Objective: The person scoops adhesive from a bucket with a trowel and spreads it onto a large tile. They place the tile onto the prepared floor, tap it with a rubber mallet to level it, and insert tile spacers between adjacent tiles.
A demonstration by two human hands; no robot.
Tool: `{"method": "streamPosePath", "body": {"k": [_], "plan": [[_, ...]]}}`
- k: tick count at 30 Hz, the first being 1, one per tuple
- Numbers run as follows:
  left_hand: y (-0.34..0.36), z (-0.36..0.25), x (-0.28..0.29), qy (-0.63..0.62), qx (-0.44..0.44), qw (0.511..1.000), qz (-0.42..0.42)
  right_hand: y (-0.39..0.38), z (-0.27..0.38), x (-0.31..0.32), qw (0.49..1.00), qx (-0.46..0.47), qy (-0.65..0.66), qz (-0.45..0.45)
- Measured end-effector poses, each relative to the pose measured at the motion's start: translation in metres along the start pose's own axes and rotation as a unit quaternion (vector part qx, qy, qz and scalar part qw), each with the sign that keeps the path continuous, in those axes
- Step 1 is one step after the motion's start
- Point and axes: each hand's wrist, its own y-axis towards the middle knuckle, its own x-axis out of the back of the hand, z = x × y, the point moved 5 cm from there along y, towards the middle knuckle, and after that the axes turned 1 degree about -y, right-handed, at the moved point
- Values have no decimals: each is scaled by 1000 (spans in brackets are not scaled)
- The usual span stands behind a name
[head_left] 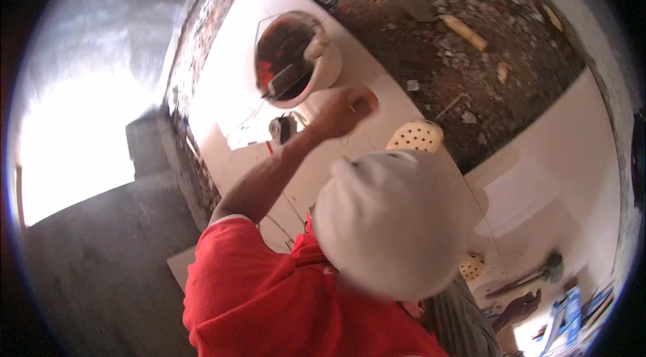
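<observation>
Where white tiles (229, 74) lie, co-worker's forearm (282, 162) points upper-right.

The person seen from above wears a red short-sleeved shirt (269, 296) whose sleeve ends at the upper arm, leaving the forearm (269, 175) bare down to the hand (346, 109). A white hard hat (393, 222), smooth and rounded, covers the head. Grey trousers (461, 320) show at the lower right, just beside the shirt.
</observation>
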Motion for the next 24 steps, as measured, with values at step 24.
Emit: {"method": "streamPosePath", "body": {"k": [24], "plan": [[-252,360,54,231,468,755,-397,278,172,63,923,205,-28,326]]}}
